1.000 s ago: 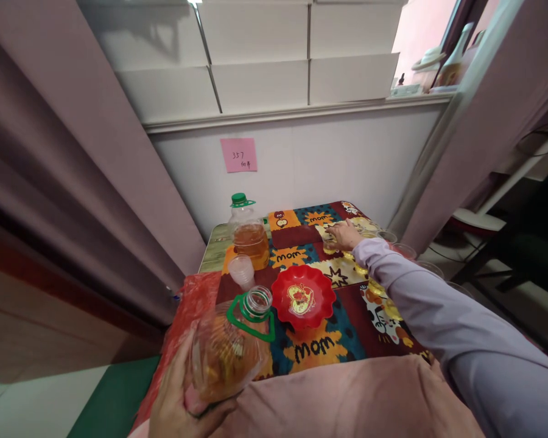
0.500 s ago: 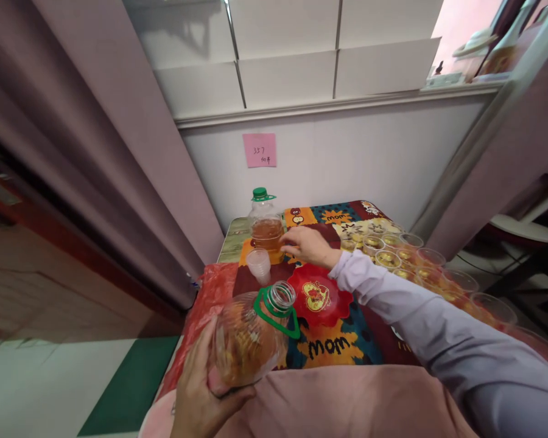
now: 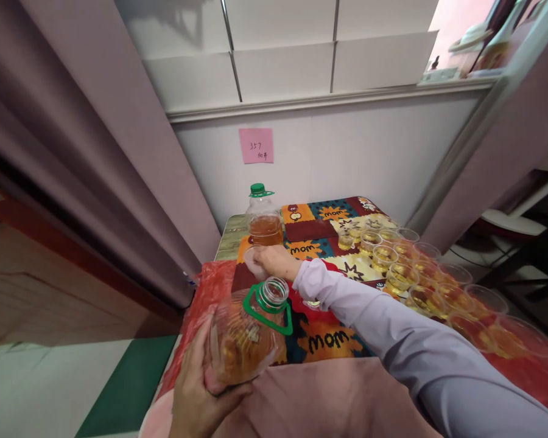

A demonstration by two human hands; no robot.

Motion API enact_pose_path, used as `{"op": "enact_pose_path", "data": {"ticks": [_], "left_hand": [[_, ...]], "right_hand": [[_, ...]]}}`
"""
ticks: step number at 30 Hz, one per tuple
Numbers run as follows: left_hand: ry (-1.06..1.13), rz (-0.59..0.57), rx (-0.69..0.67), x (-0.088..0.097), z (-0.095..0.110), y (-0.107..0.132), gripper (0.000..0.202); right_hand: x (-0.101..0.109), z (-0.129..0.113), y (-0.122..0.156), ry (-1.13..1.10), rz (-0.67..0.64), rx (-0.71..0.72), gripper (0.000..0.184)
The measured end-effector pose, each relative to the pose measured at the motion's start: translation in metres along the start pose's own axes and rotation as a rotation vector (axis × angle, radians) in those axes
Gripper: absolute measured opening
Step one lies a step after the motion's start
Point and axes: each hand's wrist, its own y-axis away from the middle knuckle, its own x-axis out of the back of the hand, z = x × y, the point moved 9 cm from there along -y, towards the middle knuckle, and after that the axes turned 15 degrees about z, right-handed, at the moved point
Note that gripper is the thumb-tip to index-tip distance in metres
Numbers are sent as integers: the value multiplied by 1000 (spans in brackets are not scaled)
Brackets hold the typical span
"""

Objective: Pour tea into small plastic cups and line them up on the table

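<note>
- The left hand (image 3: 198, 383), spread wide, clasps the base of an uncapped bottle (image 3: 246, 350) of amber liquid, tilted with its neck toward the right hand (image 3: 276, 261).
- The right hand's fingers bunch at the clear stacked cups (image 3: 251, 260); whether they grip, I cannot tell.
- A capped bottle (image 3: 265, 226) stands just beyond the right hand.
- Filled cups (image 3: 402, 277) crowd the bench (image 3: 310, 231) right of both hands.

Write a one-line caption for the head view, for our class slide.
The left hand holds an uncapped bottle; the right hand is at the stacked clear cups.
</note>
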Motion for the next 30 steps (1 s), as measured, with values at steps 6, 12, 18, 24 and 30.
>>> {"op": "enact_pose_path", "data": {"ticks": [6, 12, 18, 24, 30], "left_hand": [[-14, -40, -2, 1, -6, 1, 138], [-18, -28, 3, 2, -7, 2, 139], [47, -28, 137, -3, -3, -6, 139], [37, -64, 229, -12, -5, -15, 137], [-31, -30, 138, -18, 12, -19, 136]], "right_hand": [[15, 5, 4, -22, 73, -10, 17], [52, 5, 7, -55, 212, -9, 18], [105, 36, 74, -8, 427, -28, 26], [61, 77, 163, 46, 197, -132, 30], [36, 83, 192, 38, 176, -205, 25]]}}
